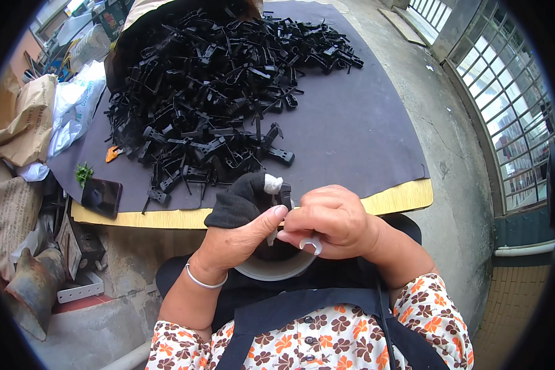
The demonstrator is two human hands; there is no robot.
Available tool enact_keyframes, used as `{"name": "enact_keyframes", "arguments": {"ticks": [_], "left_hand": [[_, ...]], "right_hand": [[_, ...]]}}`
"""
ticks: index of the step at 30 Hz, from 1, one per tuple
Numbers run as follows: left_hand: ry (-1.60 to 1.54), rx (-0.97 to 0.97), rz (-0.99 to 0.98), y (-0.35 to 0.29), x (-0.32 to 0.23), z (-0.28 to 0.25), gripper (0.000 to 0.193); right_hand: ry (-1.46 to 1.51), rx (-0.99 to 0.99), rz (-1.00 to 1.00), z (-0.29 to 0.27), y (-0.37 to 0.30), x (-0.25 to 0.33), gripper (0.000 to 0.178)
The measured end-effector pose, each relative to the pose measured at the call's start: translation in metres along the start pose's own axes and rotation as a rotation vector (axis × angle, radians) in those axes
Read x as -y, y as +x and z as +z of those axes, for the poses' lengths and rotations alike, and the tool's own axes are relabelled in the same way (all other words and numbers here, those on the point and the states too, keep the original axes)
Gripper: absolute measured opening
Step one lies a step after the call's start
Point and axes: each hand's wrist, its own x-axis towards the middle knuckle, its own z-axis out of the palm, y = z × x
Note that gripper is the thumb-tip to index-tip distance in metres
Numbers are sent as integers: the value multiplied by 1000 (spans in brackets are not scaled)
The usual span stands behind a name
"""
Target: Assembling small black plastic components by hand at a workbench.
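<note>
My left hand (243,216), in a black glove that leaves the thumb bare, pinches a small black plastic part (285,195). One of its fingertips is wrapped in white. My right hand (333,217) is bare and closed around a silver tool with an open, forked end like a wrench (311,245); the rest of the tool is hidden by the fingers. Both hands meet at the table's near edge, with the right fingers against or very close to the black part. Below them a round grey bucket (271,275) sits at my lap, its inside mostly hidden.
A large heap of black plastic parts (197,86) covers much of the dark table cloth (357,123). At the left lie a phone (102,197), a green sprig (84,174) and an orange object (112,154). Paper bags (28,117) crowd the left side; a barred window (505,92) is right.
</note>
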Motion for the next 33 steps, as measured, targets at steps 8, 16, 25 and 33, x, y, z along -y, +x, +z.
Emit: {"name": "enact_keyframes", "arguments": {"ticks": [8,16,25,33], "left_hand": [[188,142,137,0,-5,2,30],[261,-124,93,-4,-1,8,25],[273,-201,106,-11,-3,12,21],[464,-159,215,-8,-1,8,22]], "right_hand": [[321,-24,655,4,-1,-3,29],[177,46,519,1,-7,-7,18],[228,93,600,11,-5,5,21],[208,88,600,13,-5,3,20]]}}
